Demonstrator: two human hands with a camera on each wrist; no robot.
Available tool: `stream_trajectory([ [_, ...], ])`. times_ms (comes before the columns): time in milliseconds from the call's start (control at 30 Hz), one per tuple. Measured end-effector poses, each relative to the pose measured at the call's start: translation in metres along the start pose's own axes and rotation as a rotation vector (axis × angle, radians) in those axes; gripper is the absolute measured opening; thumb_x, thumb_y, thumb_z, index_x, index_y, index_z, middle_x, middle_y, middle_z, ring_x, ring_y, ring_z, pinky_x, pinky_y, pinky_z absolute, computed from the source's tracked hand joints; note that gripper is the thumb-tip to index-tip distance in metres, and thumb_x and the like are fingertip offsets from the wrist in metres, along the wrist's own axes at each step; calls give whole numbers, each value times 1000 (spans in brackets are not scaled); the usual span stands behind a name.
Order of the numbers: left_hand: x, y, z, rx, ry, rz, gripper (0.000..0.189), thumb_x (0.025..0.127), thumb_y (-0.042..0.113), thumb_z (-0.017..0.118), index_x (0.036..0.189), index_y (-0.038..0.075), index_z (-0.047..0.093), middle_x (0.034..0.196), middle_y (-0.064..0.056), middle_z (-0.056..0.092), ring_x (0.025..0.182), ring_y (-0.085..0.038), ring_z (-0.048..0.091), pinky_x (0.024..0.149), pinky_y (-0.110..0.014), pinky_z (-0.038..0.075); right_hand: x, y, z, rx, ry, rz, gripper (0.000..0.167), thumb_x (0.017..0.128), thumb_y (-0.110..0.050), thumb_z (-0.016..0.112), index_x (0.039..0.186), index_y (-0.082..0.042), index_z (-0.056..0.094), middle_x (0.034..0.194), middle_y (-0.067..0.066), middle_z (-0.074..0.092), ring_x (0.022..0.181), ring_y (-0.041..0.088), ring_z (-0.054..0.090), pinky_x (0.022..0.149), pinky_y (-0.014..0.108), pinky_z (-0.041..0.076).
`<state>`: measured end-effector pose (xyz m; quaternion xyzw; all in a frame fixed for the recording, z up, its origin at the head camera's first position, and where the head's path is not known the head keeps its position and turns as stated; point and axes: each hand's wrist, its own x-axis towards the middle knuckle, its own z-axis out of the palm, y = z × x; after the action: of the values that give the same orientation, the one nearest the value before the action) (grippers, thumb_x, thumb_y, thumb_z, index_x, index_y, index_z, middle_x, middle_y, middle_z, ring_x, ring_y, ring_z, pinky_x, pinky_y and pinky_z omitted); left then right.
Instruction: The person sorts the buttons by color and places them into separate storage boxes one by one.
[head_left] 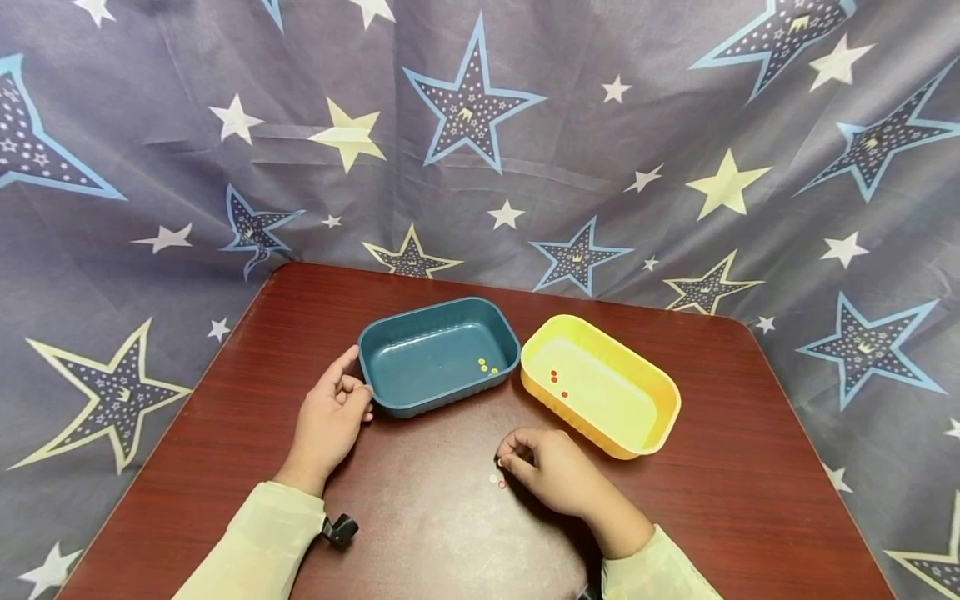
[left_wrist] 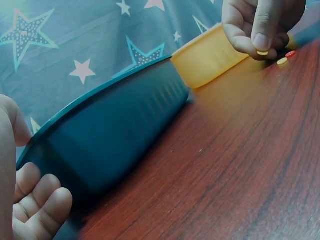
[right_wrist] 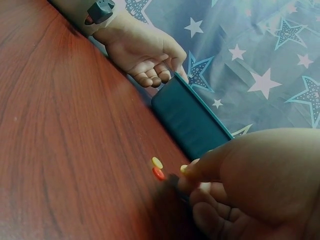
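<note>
My left hand (head_left: pixel 327 421) holds the left end of a teal plastic tub (head_left: pixel 420 398), index finger and thumb at its rim and the other fingers curled low beside the wall. Three small yellow discs (head_left: pixel 483 367) lie inside, toward its right end. Between thumb and fingertips, my right hand (head_left: pixel 558 475) pinches a small yellow disc (left_wrist: pixel 262 52) just over the table. Close below those fingertips, a red disc (right_wrist: pixel 158 173) and another yellow disc (right_wrist: pixel 157 162) lie side by side on the wood. Three red discs (head_left: pixel 554 379) are in the yellow tub (head_left: pixel 663 437), at its left end.
The two tubs stand almost end to end on a dark red wooden table (head_left: pixel 420 517). Behind them hangs a grey star-patterned cloth (head_left: pixel 525 167), which also runs along both sides. A black strap-on device (head_left: pixel 341 531) sits at the left wrist.
</note>
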<state>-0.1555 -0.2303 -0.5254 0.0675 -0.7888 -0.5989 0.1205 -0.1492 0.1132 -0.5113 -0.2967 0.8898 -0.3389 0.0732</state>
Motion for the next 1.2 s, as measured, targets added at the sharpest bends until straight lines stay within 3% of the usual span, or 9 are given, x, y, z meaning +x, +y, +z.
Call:
stream_trajectory([
  [133, 1, -6, -1, 5, -1, -14, 62, 95, 16, 62, 152, 30, 43, 88, -9, 60, 73, -27, 67, 64, -31, 59, 0, 2, 3, -9, 4, -4, 6, 95, -19, 70, 91, -24, 70, 81, -15, 68, 74, 0, 61, 70, 25, 51],
  [567, 1, -4, 0, 8, 0, -7, 61, 95, 16, 63, 152, 30, 44, 88, -8, 60, 71, -25, 66, 64, -31, 59, 0, -1, 0, -38, 6, 24, 9, 97, -21, 67, 90, -26, 70, 83, -17, 66, 72, 2, 57, 70, 25, 49],
  [900, 1, -3, 1, -12, 2, -11, 62, 96, 15, 63, 152, 29, 43, 89, -10, 61, 74, -29, 67, 63, -31, 59, 0, 0, -5, -1, -1, 33, 8, 98, -24, 67, 91, -25, 71, 84, -18, 65, 74, 3, 58, 72, 26, 49],
  [1000, 0, 2, 1, -2, 0, -19, 62, 96, 12, 62, 153, 25, 42, 89, -11, 61, 75, -33, 67, 63, -31, 59, 0, 1, -4, 4, -2, 38, 9, 98, -24, 66, 91, -26, 71, 83, -19, 64, 75, 3, 58, 72, 25, 49],
  [1200, -8, 27, -1, 5, -8, -4, 61, 95, 7, 59, 153, 15, 42, 88, -15, 60, 76, -38, 66, 63, -30, 59, 0, -1, -5, -1, 20, 45, 9, 98, -24, 66, 91, -27, 71, 84, -18, 65, 77, 3, 59, 73, 26, 50],
])
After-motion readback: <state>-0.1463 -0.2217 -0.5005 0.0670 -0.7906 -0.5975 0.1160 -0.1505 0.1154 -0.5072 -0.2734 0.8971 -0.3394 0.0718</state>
